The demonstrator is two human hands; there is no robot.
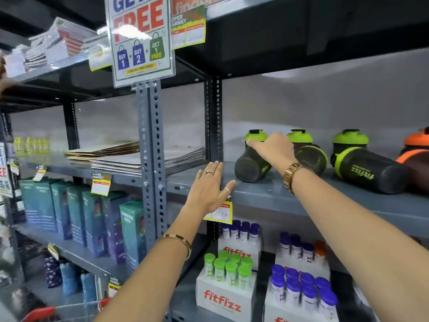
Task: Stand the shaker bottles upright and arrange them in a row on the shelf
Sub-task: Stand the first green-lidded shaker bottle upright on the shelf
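Note:
Dark shaker bottles with green lids sit on the grey shelf (267,194). The leftmost shaker bottle (249,168) lies on its side with its base toward me, and my right hand (275,148) is wrapped over its top. A second bottle (312,159) lies behind my wrist. A third bottle (371,171) lies on its side further right. Green-lidded bottles (350,138) stand upright behind them. An orange-lidded bottle (415,156) is at the far right edge. My left hand (209,189) rests flat and open on the shelf's front lip.
A perforated steel post (216,117) bounds the shelf on the left. A yellow price tag (220,214) hangs under my left hand. Fitfizz tube boxes (222,300) fill the shelf below. Stacked papers (139,156) and teal cartons (130,231) are to the left.

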